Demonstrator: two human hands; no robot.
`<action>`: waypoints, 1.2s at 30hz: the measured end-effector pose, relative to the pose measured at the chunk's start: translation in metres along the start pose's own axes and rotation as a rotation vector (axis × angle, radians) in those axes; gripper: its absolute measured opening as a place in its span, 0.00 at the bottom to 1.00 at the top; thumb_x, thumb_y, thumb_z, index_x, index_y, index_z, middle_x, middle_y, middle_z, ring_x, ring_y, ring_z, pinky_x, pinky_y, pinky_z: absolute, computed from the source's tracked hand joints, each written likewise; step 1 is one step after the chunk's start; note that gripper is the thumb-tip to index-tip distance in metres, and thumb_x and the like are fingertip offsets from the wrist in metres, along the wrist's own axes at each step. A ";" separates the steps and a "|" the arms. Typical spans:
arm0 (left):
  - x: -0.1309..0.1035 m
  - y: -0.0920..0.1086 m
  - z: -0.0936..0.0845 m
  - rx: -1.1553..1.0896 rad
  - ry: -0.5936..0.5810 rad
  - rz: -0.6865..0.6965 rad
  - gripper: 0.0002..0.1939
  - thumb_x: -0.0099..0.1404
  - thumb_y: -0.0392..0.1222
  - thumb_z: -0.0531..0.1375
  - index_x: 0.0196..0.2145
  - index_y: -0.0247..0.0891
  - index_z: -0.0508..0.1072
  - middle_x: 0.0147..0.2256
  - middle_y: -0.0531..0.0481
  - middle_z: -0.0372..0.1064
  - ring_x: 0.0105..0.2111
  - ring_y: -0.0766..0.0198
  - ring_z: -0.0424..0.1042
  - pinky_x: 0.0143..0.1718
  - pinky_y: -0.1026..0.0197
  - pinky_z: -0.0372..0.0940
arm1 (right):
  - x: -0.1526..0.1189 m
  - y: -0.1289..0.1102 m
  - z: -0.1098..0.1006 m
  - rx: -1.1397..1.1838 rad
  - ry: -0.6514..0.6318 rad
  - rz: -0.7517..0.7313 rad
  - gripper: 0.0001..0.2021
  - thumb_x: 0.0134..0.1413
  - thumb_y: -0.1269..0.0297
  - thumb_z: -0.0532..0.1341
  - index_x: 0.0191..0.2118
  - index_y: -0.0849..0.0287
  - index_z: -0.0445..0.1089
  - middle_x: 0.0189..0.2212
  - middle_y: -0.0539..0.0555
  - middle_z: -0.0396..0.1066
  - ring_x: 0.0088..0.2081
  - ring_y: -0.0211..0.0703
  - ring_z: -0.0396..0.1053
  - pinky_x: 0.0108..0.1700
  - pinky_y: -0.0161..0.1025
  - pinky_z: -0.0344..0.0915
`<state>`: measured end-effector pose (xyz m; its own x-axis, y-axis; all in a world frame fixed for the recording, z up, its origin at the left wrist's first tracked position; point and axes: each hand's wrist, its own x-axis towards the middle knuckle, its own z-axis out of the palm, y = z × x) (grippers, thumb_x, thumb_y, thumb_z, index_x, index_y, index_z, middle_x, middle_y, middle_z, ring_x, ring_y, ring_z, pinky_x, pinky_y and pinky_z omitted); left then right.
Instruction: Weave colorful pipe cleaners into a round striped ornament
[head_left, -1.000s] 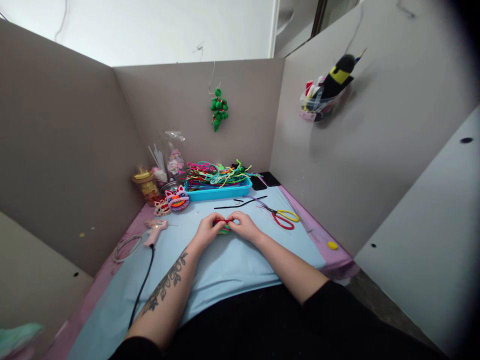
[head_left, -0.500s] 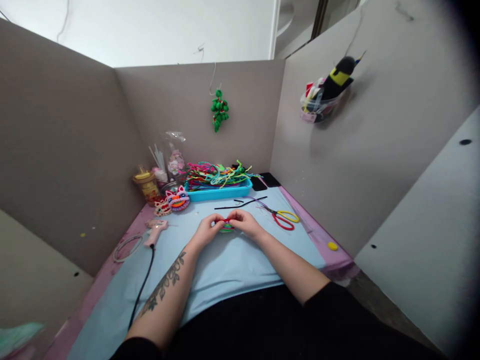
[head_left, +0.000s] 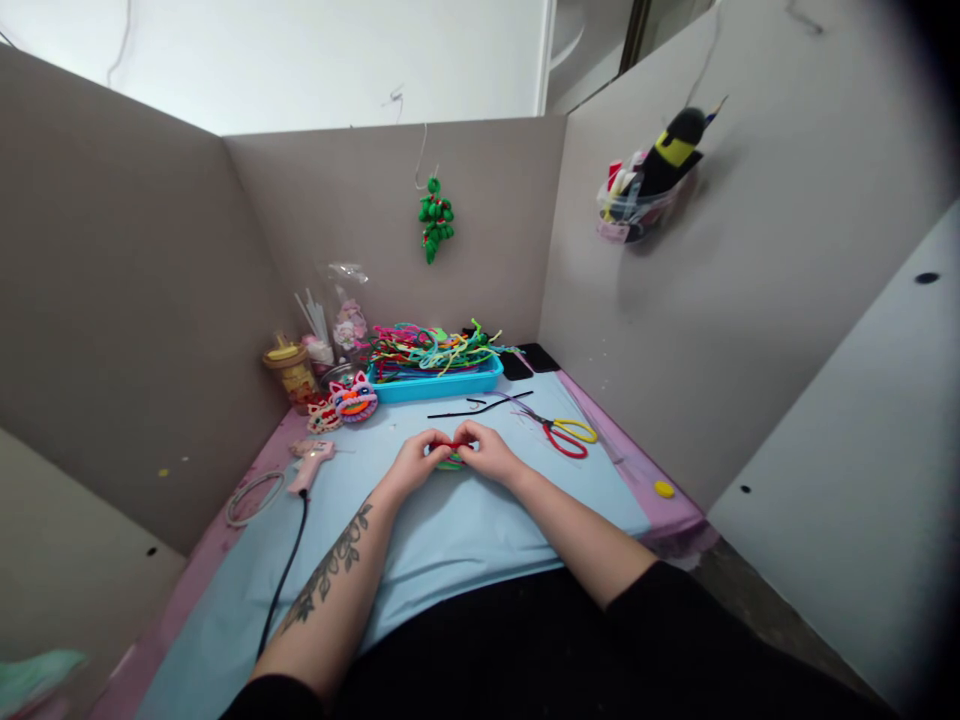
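Note:
Both my hands meet over the blue cloth [head_left: 495, 510], pinching a small red and green pipe-cleaner piece [head_left: 451, 463] between them. My left hand [head_left: 413, 461] grips its left side, and my right hand [head_left: 487, 453] grips its right side. The thumbs and fingertips nearly touch and cover most of the piece, so its full shape is hidden. Just beyond the hands lie black pipe cleaners [head_left: 454, 414]. To the right rest scissors [head_left: 566, 434] with one red and one yellow handle loop.
A blue tray [head_left: 442, 385] heaped with colourful pipe cleaners stands at the back, with phones [head_left: 538, 357] beside it. At left are fuzzy animal-face heads [head_left: 354, 400], a drink cup [head_left: 291, 372] and a pink glue gun [head_left: 311, 465] with its cord. Grey partitions [head_left: 390, 220] enclose the table.
My fingertips have shifted slightly on the piece, and the red part shows a little less between them. The view has moved slightly; the things on the table stay put.

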<state>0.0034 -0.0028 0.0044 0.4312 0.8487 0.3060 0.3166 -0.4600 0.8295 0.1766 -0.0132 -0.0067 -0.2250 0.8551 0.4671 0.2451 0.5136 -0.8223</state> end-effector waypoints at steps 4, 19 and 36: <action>0.000 0.000 -0.001 0.001 0.011 0.006 0.08 0.57 0.42 0.58 0.31 0.35 0.73 0.29 0.50 0.70 0.32 0.63 0.67 0.38 0.62 0.62 | -0.001 -0.002 0.001 0.112 -0.046 0.047 0.04 0.42 0.70 0.55 0.28 0.59 0.63 0.24 0.46 0.63 0.27 0.35 0.61 0.34 0.34 0.60; 0.001 0.001 0.002 -0.283 0.270 -0.225 0.24 0.54 0.47 0.63 0.48 0.43 0.67 0.54 0.42 0.60 0.47 0.55 0.67 0.41 0.57 0.65 | -0.002 0.001 -0.001 0.005 0.083 -0.004 0.02 0.47 0.68 0.57 0.30 0.59 0.63 0.24 0.47 0.65 0.27 0.37 0.62 0.32 0.35 0.60; -0.002 0.019 0.010 -0.951 0.147 -0.171 0.35 0.50 0.31 0.63 0.53 0.49 0.56 0.50 0.49 0.65 0.46 0.59 0.68 0.41 0.58 0.68 | -0.009 -0.010 0.002 -0.475 0.313 -0.314 0.09 0.52 0.66 0.58 0.41 0.56 0.69 0.50 0.60 0.57 0.53 0.52 0.56 0.55 0.52 0.56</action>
<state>0.0172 -0.0157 0.0153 0.3127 0.9382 0.1486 -0.4767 0.0197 0.8789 0.1741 -0.0263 -0.0037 -0.0858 0.6028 0.7933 0.6186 0.6564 -0.4318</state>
